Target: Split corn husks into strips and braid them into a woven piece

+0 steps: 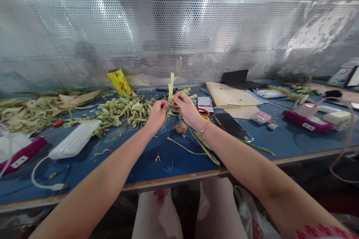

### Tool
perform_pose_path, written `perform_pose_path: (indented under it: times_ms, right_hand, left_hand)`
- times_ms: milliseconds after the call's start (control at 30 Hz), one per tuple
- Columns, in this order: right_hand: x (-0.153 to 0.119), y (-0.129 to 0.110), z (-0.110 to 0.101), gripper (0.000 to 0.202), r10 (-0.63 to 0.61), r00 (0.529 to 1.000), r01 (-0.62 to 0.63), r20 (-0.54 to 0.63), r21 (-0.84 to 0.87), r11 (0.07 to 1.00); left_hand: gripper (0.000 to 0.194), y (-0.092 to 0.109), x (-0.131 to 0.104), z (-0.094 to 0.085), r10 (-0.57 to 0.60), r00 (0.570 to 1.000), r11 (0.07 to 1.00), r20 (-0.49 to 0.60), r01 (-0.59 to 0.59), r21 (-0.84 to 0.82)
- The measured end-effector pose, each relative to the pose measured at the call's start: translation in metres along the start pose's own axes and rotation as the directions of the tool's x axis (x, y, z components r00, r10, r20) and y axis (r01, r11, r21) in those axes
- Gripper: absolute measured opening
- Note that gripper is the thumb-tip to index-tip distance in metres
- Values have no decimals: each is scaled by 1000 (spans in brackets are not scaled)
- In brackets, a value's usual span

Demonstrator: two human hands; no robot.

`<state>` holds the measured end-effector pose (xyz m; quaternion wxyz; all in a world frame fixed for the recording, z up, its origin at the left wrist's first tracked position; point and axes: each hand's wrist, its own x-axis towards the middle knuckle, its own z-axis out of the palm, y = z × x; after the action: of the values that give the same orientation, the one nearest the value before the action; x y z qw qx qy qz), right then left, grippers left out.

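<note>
A pale green strip of dried leaf, perhaps corn husk, stands upright between my hands above the blue table. My left hand pinches its lower end with closed fingers. From the right, the fingertips of my right hand close on the same strip, close to the left ones. Just below lies a small brown fibrous tuft. Beside my left hand spreads a heap of short, knotted green husk pieces. Red and yellow loops, seemingly scissor handles, show partly behind my right wrist.
Loose husks cover the far left, near a yellow tube and a white power bank with cable. Rightward lie a dark phone, brown paper and a magenta power strip. A perforated metal screen stands behind.
</note>
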<state>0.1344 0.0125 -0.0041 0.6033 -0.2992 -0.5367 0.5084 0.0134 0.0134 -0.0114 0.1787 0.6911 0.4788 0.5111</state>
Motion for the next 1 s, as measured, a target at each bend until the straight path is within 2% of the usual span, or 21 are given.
perform_pose_path:
  times_ms: [100, 233, 333, 433, 500, 567, 633, 733, 867, 1000]
  right_hand:
    - [-1, -2, 0, 10, -113, 992, 120, 54, -154, 981]
    - [-2, -4, -1, 10, -273, 954, 300, 127, -335, 893]
    - [-1, -3, -2, 8, -320, 932, 361, 170, -365, 858]
    - [1, -1, -5, 9, -350, 921, 390, 172, -391, 834]
    - [3, 1, -6, 10, -336, 931, 365, 143, -355, 861]
    - [4, 3, -7, 10, -258, 962, 273, 92, -259, 926]
    - [4, 5, -6, 10, -133, 990, 138, 41, -148, 979]
    - [3, 6, -5, 10, -1, 1000, 1, -9, -17, 1000]
    - [3, 5, -4, 13, 35, 999, -32, -30, 72, 997]
    - [4, 3, -5, 12, 45, 997, -38, -62, 119, 992]
  left_hand:
    - [7, 1, 0, -3, 99, 994, 987, -49, -91, 133]
    - [12, 6, -1, -8, 241, 971, 941, -1, -233, 246]
    - [12, 10, -3, -9, 220, 974, 939, 46, -224, 259]
    - [12, 11, -4, -8, 143, 987, 972, 68, -153, 176]
    - [12, 11, -4, -5, 42, 996, 998, 82, -45, 43]
    - [10, 11, -4, -2, -65, 993, 985, 99, 80, -154]
    - [11, 11, -4, 0, -153, 980, 915, 128, 189, -358]
    - [15, 13, -4, 2, -251, 947, 764, 198, 320, -560]
    - [17, 15, -4, 1, -289, 915, 625, 280, 402, -669]
    - [18, 14, -4, 2, -289, 905, 612, 312, 425, -667]
